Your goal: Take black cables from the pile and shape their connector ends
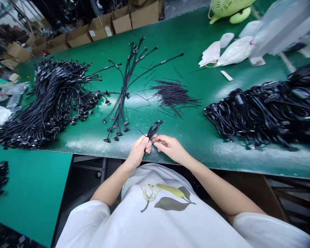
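At lower centre of the frame, just over the near edge of the green table [186, 41], the left hand [138, 151] grips a looped black cable [152, 131] in closed fingers [145, 140] while the right hand [170, 146] pinches it between its fingertips [156, 144].

Your view was bright and evenly lit, with light seeming to fall from overhead onto the green surface [196, 38]. Along that surface's near edge, pale glare [217, 151] washed out the green in long bands. Shadows stayed soft and faint. Your wide lens bowed the surface's edge and stretched shapes toward the frame corners. Fine detail softened slightly in the black cables [260, 113] at the surface's right end, yet nothing looked badly out of focus.
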Tool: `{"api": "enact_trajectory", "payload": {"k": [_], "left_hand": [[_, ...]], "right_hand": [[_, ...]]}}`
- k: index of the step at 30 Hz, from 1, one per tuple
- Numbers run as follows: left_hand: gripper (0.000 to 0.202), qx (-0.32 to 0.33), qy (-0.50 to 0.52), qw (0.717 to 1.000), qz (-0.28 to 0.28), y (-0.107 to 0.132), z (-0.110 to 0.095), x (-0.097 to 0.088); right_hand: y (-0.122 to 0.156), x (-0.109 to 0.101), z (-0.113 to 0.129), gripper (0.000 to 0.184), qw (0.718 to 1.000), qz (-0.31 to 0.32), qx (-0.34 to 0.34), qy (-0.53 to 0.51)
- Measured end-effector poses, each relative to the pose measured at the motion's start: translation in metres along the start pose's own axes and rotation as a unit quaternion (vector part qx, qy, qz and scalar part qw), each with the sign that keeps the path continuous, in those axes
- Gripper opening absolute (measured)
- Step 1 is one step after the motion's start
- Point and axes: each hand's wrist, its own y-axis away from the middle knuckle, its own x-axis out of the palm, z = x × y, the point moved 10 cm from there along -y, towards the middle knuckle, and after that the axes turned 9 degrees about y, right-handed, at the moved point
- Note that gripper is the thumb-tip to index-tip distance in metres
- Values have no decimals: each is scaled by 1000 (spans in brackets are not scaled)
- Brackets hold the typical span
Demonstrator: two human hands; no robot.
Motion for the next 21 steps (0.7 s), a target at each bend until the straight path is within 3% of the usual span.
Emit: {"api": "enact_trajectory", "payload": {"k": [2,5,7,9,15,18,21], "left_hand": [[38,56,-112,992,-30,1,-10,-10],[31,116,-263,956,-58,4,-25,-19],[30,119,-306,944,-43,5,-28,-22],[28,83,-305,948,-17,6,-23,-26],[29,-71,-74,995,20,10,11,-35],[30,-118,-11,993,28,12,21,-29],[19,-130,7,992,1,12,19,-26]], "right_hand": [[0,-6,22,20,979,-60,-78,177],[7,-2,69,24,870,-108,-271,399],[15,10,92,27,793,-92,-401,450],[21,21,103,29,738,-53,-485,467],[25,48,104,38,632,44,-533,561],[27,55,100,41,607,67,-539,581],[20,56,96,39,585,57,-546,597]]}}
